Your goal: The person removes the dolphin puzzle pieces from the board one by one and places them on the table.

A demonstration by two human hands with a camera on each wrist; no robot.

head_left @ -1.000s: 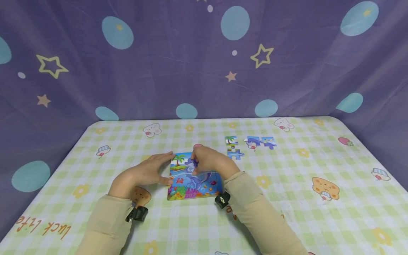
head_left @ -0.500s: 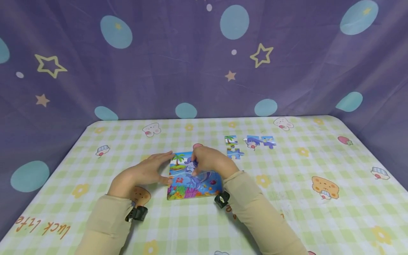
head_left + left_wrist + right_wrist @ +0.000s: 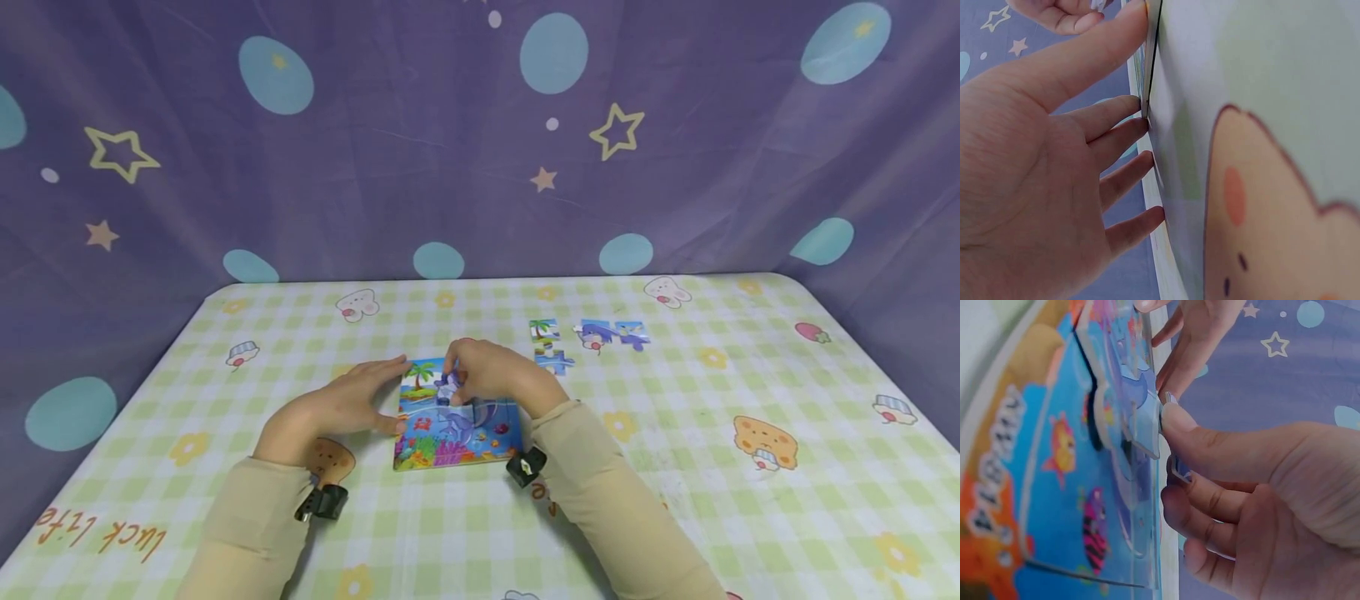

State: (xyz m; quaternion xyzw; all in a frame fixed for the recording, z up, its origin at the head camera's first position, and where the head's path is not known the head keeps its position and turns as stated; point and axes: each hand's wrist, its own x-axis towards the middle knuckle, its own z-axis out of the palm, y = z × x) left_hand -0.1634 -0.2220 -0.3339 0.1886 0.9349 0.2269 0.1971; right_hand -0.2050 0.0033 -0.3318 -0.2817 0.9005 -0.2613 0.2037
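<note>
The table under its green checked cloth carries a square puzzle board straight in front of the person, between both hands. The left hand lies flat at the board's left edge, fingers spread and straight, their tips touching its rim. The right hand sits over the board's far half and is the nearer one to the puzzle piece: its grip pinches that piece between thumb and fingers, tilted up off the board. Loose pieces lie further right.
</note>
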